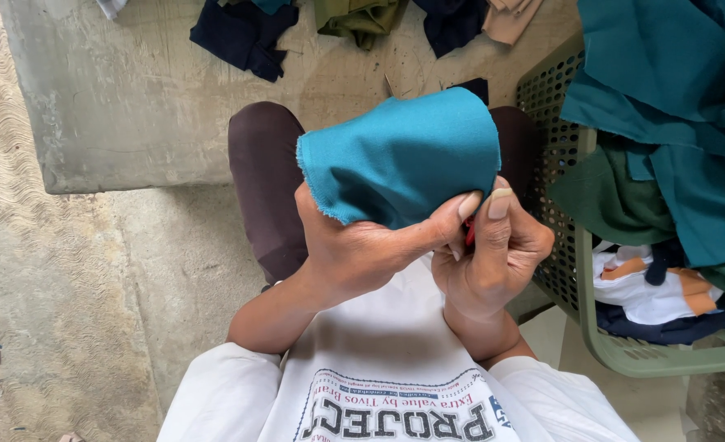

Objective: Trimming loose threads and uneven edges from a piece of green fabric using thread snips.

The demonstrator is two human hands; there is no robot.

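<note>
Teal fabric piece mid-handling, pinched by left hand and right hand.
Small red tool in right hand; more cloth heaped in basket beside it, apparently unhandled.

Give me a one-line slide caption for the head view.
Both hands, left and right, hold a teal cloth piece above the lap, beside a green basket of fabric.

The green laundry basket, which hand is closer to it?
The right hand. It sits right beside the green laundry basket, pinching the teal cloth piece. The left hand grips the cloth farther over, on the side away from the basket.
</note>
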